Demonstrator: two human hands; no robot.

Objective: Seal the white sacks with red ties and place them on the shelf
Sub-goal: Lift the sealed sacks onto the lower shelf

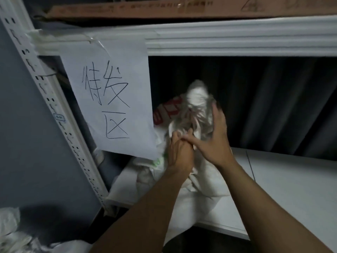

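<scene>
Head: white sack (197,96) under right hand (213,141)

The white shelf (291,189) carries a crumpled white sack (204,190) lying at its left end.

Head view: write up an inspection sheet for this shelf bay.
Surface: white shelf board, sack resting on its left part.
Job's things: white sack, neck gathered and blurred; red tie not seen.
Clutter: red-printed bag behind the sack; handwritten paper sign; crumpled white sacks lower left.
Grips: right hand flat on the sack neck; left hand at the neck, grip unclear.
Cables: nothing seen.
Surroundings: dark curtain, perforated upright, cardboard box above.
</scene>
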